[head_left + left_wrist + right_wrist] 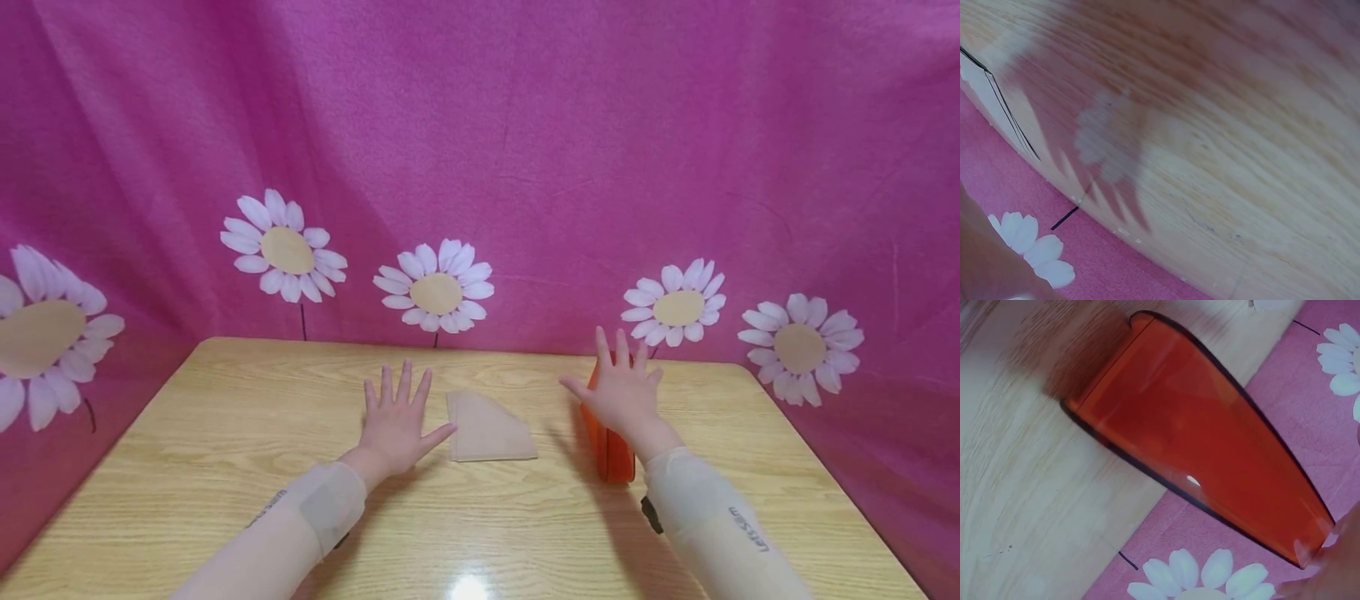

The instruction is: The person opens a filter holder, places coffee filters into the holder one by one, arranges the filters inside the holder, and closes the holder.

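A flat stack of brown cone-shaped coffee filters [491, 429] lies on the wooden table [480, 517]. Just left of it is my left hand [393, 429], palm down, fingers spread and straight, with the thumb tip right at the stack's left edge in the head view. To the right stands a translucent orange holder [617, 457] with dark rims, tapered and upright. My right hand [622, 396] overlaps its upper part in the head view, fingers spread wide. In the right wrist view the orange holder [1191, 437] fills the middle, and part of the hand [1335, 569] shows beside its narrow end.
Behind the table hangs a magenta cloth [525, 167] printed with white daisies, which also runs along both sides. The table's far edge [525, 354] lies close behind the orange holder. Glare [468, 587] shines on the near tabletop.
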Demonstrator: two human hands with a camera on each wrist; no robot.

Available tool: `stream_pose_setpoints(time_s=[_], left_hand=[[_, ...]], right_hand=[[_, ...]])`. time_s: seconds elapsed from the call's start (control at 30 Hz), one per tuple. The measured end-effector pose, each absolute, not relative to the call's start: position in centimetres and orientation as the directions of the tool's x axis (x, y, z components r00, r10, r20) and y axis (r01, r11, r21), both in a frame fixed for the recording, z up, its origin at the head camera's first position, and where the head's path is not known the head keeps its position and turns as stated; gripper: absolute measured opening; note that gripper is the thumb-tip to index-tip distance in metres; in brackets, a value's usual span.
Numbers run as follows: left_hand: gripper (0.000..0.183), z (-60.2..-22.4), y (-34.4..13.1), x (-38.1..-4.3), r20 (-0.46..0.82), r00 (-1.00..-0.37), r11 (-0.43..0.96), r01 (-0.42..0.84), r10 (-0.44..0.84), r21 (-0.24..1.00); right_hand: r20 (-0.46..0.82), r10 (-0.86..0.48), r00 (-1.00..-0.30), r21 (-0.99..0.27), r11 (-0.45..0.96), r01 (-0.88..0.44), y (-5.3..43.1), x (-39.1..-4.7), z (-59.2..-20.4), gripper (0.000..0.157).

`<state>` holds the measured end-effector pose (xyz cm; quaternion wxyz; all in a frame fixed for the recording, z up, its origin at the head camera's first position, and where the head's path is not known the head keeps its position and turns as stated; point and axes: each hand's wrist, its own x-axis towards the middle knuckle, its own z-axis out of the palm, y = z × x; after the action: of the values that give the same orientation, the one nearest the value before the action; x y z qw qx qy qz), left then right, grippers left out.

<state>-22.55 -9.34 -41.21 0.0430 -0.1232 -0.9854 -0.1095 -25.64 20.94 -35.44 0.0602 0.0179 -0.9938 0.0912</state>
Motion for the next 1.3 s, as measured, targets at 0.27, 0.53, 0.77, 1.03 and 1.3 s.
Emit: stream_pose_setpoints(time_s=[0.27,0.53,0.77,1.03,1.3], left_hand=[[0.087,-41.4,-9.5,-22.6,0.117,-0.967,0.951,0.244,0.225,0.188],[0.088,-41.4,-9.5,-22.6,0.107,-0.969,0.955,0.238,0.222,0.177],[0.087,-41.5,-9.5,-22.7,0.111,-0.967,0.948,0.248,0.229,0.201],[0.085,-41.6,-9.4,-22.6,0.111,-0.967,0.950,0.245,0.227,0.193],[0.085,-41.6,-9.1,-22.6,0.103,-0.967,0.950,0.248,0.232,0.190]], right_hand=[[0.104,0.008,-0.995,-0.250,0.968,-0.019,22.1,-26.0,-35.9,0.098],[0.028,0.025,-0.999,-0.414,0.910,0.011,22.8,-26.3,-35.8,0.091],[0.011,0.018,-1.000,-0.421,0.907,0.012,22.9,-26.1,-35.8,0.079],[-0.026,-0.043,-0.999,-0.333,0.942,-0.032,23.2,-25.6,-35.1,0.079],[-0.100,-0.160,-0.982,-0.232,0.963,-0.134,23.4,-24.9,-33.6,0.070]])
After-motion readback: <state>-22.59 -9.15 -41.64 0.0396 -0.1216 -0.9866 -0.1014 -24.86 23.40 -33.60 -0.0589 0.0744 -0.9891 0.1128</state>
